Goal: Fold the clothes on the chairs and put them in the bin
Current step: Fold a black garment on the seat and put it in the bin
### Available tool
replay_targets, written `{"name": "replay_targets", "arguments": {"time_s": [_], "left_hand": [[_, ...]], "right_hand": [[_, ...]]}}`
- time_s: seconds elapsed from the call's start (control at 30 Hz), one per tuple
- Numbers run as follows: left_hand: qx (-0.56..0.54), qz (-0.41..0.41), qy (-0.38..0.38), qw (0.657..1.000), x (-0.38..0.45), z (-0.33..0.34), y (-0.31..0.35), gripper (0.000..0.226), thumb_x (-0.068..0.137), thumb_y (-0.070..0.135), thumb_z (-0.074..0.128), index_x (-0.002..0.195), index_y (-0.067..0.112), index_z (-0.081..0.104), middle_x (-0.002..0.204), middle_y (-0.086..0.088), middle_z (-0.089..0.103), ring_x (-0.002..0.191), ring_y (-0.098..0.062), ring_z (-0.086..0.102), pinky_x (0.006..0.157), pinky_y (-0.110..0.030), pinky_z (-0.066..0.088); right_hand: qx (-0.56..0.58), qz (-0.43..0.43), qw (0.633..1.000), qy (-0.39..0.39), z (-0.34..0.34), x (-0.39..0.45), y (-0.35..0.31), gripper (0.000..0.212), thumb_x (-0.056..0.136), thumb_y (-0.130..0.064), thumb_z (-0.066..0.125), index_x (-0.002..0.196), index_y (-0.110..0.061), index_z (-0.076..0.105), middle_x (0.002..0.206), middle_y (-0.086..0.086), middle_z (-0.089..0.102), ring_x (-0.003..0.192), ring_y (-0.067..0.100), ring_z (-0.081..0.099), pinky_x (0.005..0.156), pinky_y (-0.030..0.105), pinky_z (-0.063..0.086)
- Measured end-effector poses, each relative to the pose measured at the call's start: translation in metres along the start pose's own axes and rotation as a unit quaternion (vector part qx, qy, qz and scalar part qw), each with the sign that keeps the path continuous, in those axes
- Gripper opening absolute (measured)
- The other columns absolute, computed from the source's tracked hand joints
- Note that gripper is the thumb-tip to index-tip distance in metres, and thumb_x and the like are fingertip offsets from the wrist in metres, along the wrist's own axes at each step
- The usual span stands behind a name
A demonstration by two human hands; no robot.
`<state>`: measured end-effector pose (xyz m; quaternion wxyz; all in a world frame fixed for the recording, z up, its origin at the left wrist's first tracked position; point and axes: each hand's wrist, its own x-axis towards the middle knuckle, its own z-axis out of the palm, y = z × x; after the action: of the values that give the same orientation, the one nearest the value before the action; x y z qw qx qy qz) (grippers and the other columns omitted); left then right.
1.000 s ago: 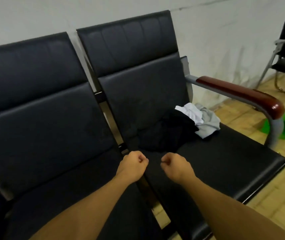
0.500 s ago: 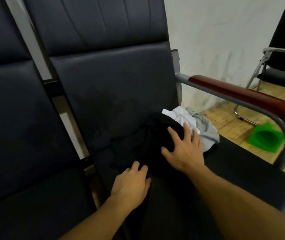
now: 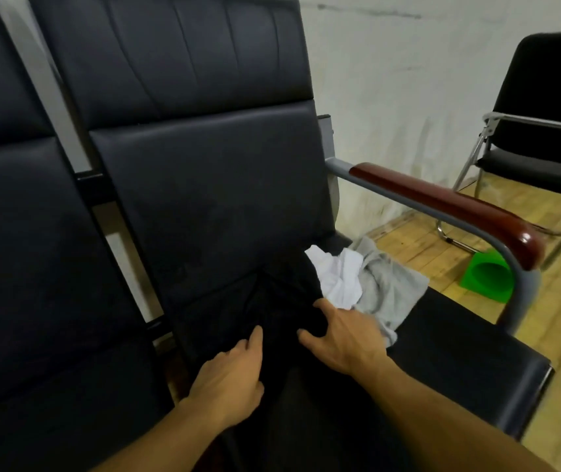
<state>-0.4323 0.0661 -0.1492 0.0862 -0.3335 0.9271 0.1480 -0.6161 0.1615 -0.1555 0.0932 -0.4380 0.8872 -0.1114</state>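
Step in hand: judged to be taking up the black garment (image 3: pixel 282 301) from the seat of the right-hand chair (image 3: pixel 459 356), ahead of folding
Location of clothes: black garment lies crumpled at the seat's rear, hard against the backrest; white garment (image 3: pixel 335 279) touches it at 3 o'clock; grey garment (image 3: pixel 390 291) lies just beyond, toward the armrest (image 3: pixel 442 206)
Bin: green bin (image 3: pixel 487 277) on the floor past the armrest, at about 3 o'clock from the pile, lying on its side with the mouth toward the camera
Left hand (image 3: pixel 231 373): palm down at the garment's 7 o'clock edge, thumb extended onto the dark cloth, other fingers turned under and out of view; whether they have hold of the fabric cannot be told
Right hand (image 3: pixel 344 335): palm down at the garment's 4 o'clock edge, fingers curled into the black cloth, apparently gathering it; wrist overlaps the grey garment's near edge
Advice: take two separate edges of the black piece only, then lift clear, so the white and grey pieces stay put
Risk: black cloth on black seat hides the hem; feel for the edge
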Motion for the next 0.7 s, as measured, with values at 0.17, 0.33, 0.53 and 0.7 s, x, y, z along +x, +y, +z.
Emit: {"name": "replay_targets", "arguments": {"time_s": [0.17, 0.33, 0.53, 0.7], "left_hand": [[-0.016, 0.002, -0.006, 1.0, -0.026, -0.003, -0.004, 0.07, 0.1, 0.03, 0.059, 0.155, 0.03, 0.018, 0.141, 0.003, 0.052, 0.116, -0.02, 0.062, 0.096, -0.037, 0.053], [-0.082, -0.012, 0.087, 0.993, -0.025, -0.009, -0.018, 0.041, 0.106, 0.018, 0.04, 0.141, 0.036, 0.052, 0.125, 0.004, 0.067, 0.107, -0.018, 0.066, 0.091, -0.034, 0.055], [-0.402, -0.026, 0.225, 0.887, 0.01, -0.059, -0.011, 0.025, 0.098, 0.003, 0.052, 0.099, 0.023, 0.068, 0.098, -0.004, 0.074, 0.098, -0.035, 0.07, 0.084, -0.044, 0.055], [-0.574, 0.021, 0.209, 0.792, 0.002, -0.13, 0.037, 0.018, 0.101, 0.027, 0.063, 0.087, 0.015, 0.062, 0.08, -0.002, 0.065, 0.076, -0.017, 0.065, 0.071, -0.038, 0.056]], "right_hand": [[0.122, -0.053, 0.986, -0.097, -0.011, -0.043, -0.006, 0.045, 0.087, -0.069, 0.051, 0.124, -0.043, 0.056, 0.1, -0.013, 0.073, 0.094, 0.006, 0.067, 0.092, 0.034, 0.053], [0.176, 0.039, 0.984, 0.0, -0.018, -0.037, 0.044, 0.033, 0.09, -0.044, 0.065, 0.121, -0.041, 0.053, 0.112, -0.015, 0.061, 0.088, 0.003, 0.063, 0.085, 0.032, 0.057], [0.132, 0.053, 0.99, 0.008, 0.003, -0.042, 0.058, 0.042, 0.09, -0.042, 0.067, 0.129, -0.04, 0.05, 0.127, -0.019, 0.038, 0.116, 0.011, 0.049, 0.1, 0.032, 0.047], [0.235, 0.107, 0.964, 0.056, -0.01, -0.037, 0.045, 0.002, 0.1, -0.03, 0.057, 0.102, -0.03, 0.058, 0.099, -0.006, 0.061, 0.084, 0.008, 0.058, 0.069, 0.024, 0.045]]}}
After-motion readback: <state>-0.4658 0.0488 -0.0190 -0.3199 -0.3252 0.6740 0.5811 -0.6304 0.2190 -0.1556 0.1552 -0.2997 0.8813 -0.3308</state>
